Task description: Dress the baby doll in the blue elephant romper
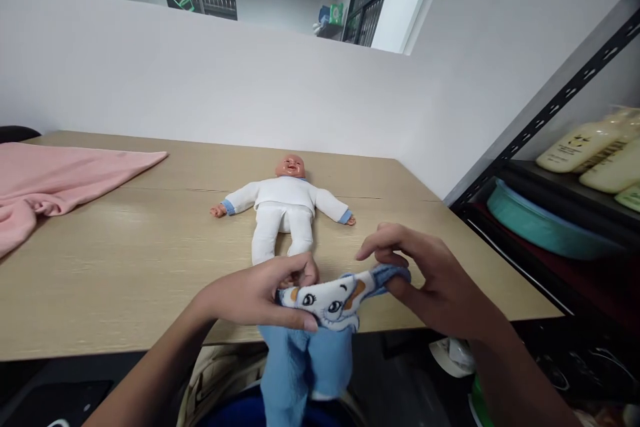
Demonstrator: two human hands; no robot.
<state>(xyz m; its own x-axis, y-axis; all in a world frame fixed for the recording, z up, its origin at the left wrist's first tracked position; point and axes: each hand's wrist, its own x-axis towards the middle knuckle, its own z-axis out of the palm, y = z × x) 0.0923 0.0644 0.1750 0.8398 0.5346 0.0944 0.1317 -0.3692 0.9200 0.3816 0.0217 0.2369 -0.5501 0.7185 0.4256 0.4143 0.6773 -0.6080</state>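
Observation:
A pair of fluffy blue baby pants (285, 367) hangs in front of me over the table's near edge, its two leg-like parts pointing down. On its gathered upper part is a white patch with an embroidered animal face. My left hand (270, 290) grips the left side of that part, thumb in front and fingers curled behind. At the other end, my right hand (425, 273) pinches a blue edge between thumb and fingers, with the index finger lifted. Beyond my hands a baby doll (285, 193) in white clothes with blue cuffs lies face up, arms spread, its feet hidden.
A pink cloth (65, 180) covers the table's left end. The wooden table (165, 267) meets a white wall (225, 87) behind. At right, a black shelf (525, 177) holds cream-coloured bottles (575, 147) and a turquoise basin (545, 223).

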